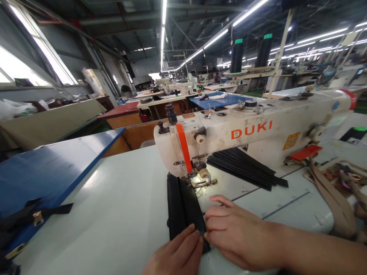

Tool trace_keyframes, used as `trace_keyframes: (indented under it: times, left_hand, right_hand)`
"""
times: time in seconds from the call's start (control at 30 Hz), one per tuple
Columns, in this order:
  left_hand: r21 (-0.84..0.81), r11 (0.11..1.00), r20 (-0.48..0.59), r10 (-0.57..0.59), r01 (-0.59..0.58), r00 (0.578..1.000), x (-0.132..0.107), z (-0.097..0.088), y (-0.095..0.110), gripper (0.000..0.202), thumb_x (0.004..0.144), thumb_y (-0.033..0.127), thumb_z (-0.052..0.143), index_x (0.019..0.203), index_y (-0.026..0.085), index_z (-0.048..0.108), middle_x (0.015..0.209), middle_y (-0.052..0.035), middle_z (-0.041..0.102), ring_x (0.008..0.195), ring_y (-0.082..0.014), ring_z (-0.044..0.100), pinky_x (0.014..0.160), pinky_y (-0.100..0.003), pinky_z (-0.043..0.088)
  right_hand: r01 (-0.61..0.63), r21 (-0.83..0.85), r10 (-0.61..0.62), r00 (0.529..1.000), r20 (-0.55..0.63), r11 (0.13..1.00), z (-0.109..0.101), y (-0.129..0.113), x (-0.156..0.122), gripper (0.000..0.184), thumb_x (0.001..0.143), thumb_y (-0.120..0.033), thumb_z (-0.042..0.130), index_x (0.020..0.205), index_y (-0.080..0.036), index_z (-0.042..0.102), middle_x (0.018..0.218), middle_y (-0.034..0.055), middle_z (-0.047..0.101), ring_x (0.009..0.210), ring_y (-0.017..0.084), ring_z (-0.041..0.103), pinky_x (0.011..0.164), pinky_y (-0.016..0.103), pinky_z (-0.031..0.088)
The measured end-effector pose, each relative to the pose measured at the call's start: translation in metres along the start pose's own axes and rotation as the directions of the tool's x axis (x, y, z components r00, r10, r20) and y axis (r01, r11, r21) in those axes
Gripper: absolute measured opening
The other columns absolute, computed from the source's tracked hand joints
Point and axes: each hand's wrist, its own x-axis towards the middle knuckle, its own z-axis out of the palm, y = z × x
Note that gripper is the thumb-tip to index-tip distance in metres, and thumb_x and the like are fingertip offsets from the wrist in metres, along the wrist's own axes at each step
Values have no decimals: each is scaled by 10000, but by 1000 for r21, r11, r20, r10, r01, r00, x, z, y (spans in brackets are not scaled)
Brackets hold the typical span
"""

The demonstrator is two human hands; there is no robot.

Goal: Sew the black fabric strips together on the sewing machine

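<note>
Left hand [176, 256], right hand [236, 236], black strip's [183, 204] end seemingly under fingers [189, 233]

Matt black fabric strip [183, 208], glossy white table [120, 214]

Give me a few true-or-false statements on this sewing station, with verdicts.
1. The left hand and the right hand both touch the near end of the black piece. True.
2. The sewing machine reads JUKI. False: it reads DUKI.
3. A stack of black strips lies under the machine's arm. True.
4. The board left of the white table is yellow. False: it is blue.
</note>
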Motion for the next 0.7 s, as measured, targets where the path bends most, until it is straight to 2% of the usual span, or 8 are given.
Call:
trace_keyframes:
  times: [0.1,0.2,0.3,0.47,0.6,0.7]
  left_hand:
    - [-37,999,-78,-24,21,997,-5,14,-12,355,964,86,305,1089,103,636,981,-100,712,1038,-193,670,832,-223,568]
    - [-77,996,-13,-40,38,999,-2,15,-22,320,952,107,356,1122,80,626,1034,-124,694,1093,-205,641,896,-246,542]
    - [-83,991,39,-99,102,994,5,12,-31,309,950,118,371,1117,82,629,1073,-133,687,1063,-202,657,893,-267,548]
    - [-66,986,11,-150,151,989,13,18,-50,304,953,144,381,1048,121,669,1056,-112,706,946,-182,704,840,-277,576]
    - [-72,980,16,-184,185,983,16,24,-67,310,958,178,385,1017,126,685,1039,-108,722,932,-183,711,839,-284,576]
    - [-85,973,28,-212,214,977,18,26,-78,313,968,223,387,1008,138,687,1019,-95,731,917,-183,715,833,-286,580]
  right_hand:
    - [-17,-28,17,1000,-15,999,-1,11,8,117,880,-188,508,826,-166,608,759,8,563,888,173,472,1111,370,165]
    - [-23,-65,22,999,-31,998,0,22,17,124,879,-185,511,816,-166,616,756,11,562,885,176,464,1097,371,185]
    - [-35,-96,30,998,-54,995,3,32,25,131,883,-188,513,806,-168,617,769,18,573,895,181,463,1073,378,216]
    - [-96,-144,80,990,-114,985,11,45,37,180,920,-191,471,805,-168,607,802,33,594,879,192,471,985,383,282]
    - [-171,-175,141,975,-173,970,17,48,41,148,904,-181,480,850,-157,617,830,54,592,871,202,473,949,376,300]
    - [-176,-197,139,972,-190,965,19,47,42,133,881,-164,494,850,-154,623,819,57,584,858,205,470,907,358,326]
